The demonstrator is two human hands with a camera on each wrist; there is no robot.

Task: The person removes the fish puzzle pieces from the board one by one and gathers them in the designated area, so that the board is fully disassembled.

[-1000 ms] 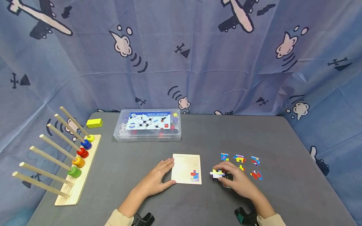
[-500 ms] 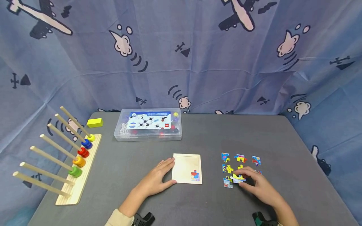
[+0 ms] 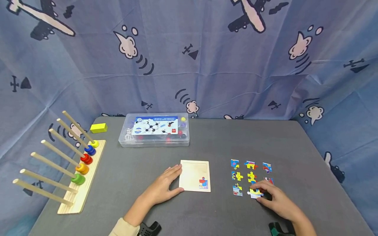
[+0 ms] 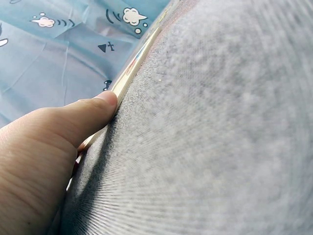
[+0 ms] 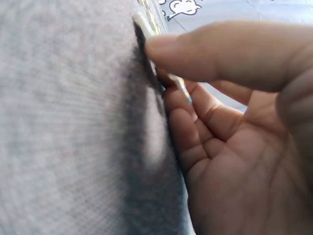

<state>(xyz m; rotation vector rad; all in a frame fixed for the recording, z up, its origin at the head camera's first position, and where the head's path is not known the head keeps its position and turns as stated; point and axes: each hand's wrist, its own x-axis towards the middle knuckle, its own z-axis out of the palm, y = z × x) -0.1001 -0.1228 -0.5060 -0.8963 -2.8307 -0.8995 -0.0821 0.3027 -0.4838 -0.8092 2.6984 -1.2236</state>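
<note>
My left hand (image 3: 163, 186) rests beside the wooden puzzle tray (image 3: 192, 177), its fingertips and thumb (image 4: 105, 102) touching the tray's left edge. One puzzle piece (image 3: 203, 183) lies in the tray's lower right corner. My right hand (image 3: 276, 200) pinches a yellow and white puzzle piece (image 3: 254, 194) between thumb (image 5: 166, 51) and fingers, low over the table at the bottom row of loose pieces. In the right wrist view, the piece's edge (image 5: 143, 23) shows past the thumb. Other loose pieces lie in rough rows, among them a yellow one (image 3: 252, 177) and a blue-topped one (image 3: 234, 164).
A clear plastic box (image 3: 153, 141) with a molecule label stands at the back. Left of it lies a yellow block (image 3: 98, 128). A wooden peg stand (image 3: 85, 196) with coloured rings slants along the left side. A patterned blue cloth (image 3: 189, 65) hangs behind the grey table.
My right hand has carried the pinched piece rightward from beside the tray, then slightly down to the bottom row of pieces. The left hand has stayed at the tray.
</note>
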